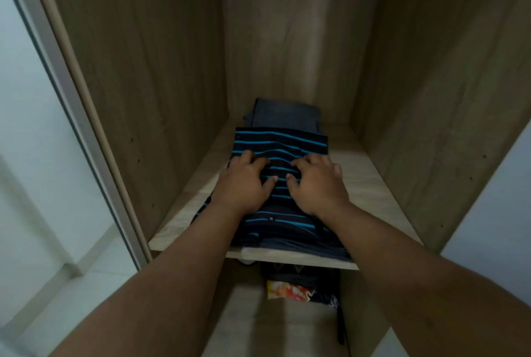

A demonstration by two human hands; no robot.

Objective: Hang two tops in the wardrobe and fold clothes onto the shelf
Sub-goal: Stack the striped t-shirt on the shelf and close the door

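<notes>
A folded navy top with bright blue stripes (275, 141) lies on the wooden wardrobe shelf (370, 190). My left hand (244, 181) and my right hand (316, 184) both rest on its upper side, side by side, with fingers bent and their tips pressing into the cloth. A folded dark grey garment (287, 113) lies behind it, against the back panel. More dark cloth (290, 246) sits under the striped top at the shelf's front edge.
The wardrobe's wooden side walls (149, 74) close in left and right. Below the shelf lies a dark garment with an orange and yellow print (290, 290). A sliding door frame (71, 92) runs down the left.
</notes>
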